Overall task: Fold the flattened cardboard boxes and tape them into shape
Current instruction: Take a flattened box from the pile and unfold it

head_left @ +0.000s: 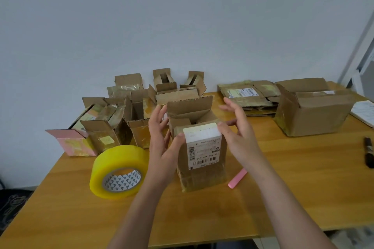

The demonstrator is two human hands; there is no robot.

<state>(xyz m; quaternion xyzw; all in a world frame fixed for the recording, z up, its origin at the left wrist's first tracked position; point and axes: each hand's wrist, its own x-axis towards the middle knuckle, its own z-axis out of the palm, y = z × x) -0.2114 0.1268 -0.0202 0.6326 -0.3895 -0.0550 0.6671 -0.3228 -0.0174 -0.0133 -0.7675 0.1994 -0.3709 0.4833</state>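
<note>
A small brown cardboard box with a white shipping label stands upright on the wooden table, its top flaps up. My left hand rests against the box's left side, thumb on the near flap. My right hand touches the near flap's right corner with its thumb, the other fingers spread above the box. A big roll of yellow tape lies just left of the box. A stack of flattened boxes sits at the back right.
Several folded open boxes crowd the back left, one pink. A larger brown box stands at the right. A pink cutter lies beside the held box. A black marker and a notebook lie at the right edge.
</note>
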